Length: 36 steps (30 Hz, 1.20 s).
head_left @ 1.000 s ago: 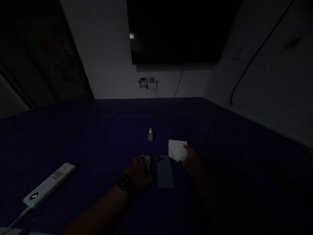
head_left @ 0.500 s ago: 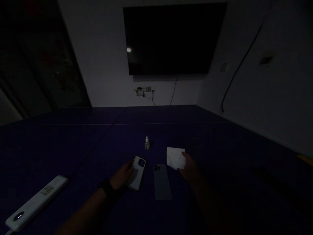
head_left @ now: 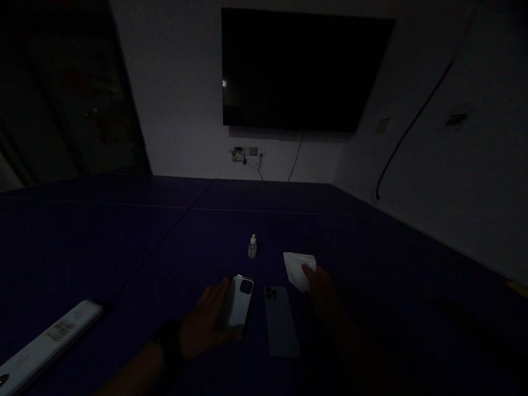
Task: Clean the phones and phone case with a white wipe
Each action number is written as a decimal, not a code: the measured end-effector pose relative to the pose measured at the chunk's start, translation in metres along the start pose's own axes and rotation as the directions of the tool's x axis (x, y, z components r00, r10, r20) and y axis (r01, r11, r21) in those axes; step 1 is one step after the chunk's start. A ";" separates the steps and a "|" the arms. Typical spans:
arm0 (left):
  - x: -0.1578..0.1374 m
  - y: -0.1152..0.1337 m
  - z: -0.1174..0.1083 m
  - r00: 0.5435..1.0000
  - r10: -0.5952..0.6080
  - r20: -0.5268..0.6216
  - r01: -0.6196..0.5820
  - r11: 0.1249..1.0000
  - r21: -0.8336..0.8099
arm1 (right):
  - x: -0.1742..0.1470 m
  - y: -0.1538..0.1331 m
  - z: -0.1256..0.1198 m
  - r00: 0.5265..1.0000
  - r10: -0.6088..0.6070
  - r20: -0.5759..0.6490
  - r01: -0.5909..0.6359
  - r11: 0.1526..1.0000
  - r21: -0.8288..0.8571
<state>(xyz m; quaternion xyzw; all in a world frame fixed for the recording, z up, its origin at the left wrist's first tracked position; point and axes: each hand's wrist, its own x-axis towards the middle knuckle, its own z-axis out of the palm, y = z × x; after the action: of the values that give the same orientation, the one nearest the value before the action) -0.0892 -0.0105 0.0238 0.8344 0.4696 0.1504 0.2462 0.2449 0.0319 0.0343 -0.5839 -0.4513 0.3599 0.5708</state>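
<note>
My left hand [head_left: 205,324], a dark band on its wrist, grips a clear phone case [head_left: 240,302] along its left side, fingers at the upper edge and thumb near the bottom. The case has a square camera cutout at its top. Just right of it a bluish-grey phone [head_left: 282,324] lies back up, its camera lenses at the upper left. Between the thumb and fingers of my right hand [head_left: 322,291] is a folded white cloth or tissue [head_left: 297,268], held above and right of the phone. A small dropper bottle [head_left: 252,247] with a white cap stands upright beyond the case.
The room is dim, with a dark blue tabletop [head_left: 173,264]. A long white power strip [head_left: 53,335] lies at the left. On the far wall hang a large black television [head_left: 305,71] and sockets with cables [head_left: 247,154]. A black cable [head_left: 406,129] runs down the right wall.
My left hand has shifted its hold: the thumb now sits at the case's lower end and the fingers are more extended. The cloth in my right hand has tilted. The view has shifted slightly.
</note>
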 end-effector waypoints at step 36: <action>0.047 -0.045 0.001 0.942 0.333 0.028 -0.333 0.929 0.159 | -0.033 0.003 0.116 0.271 -0.330 0.904 0.909 0.396 -0.128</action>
<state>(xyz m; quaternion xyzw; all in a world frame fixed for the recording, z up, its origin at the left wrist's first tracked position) -0.0964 0.0486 -0.0012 0.9192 0.3317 0.1513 0.1489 0.1257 0.0403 0.0179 -0.2693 -0.9409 0.1067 0.1752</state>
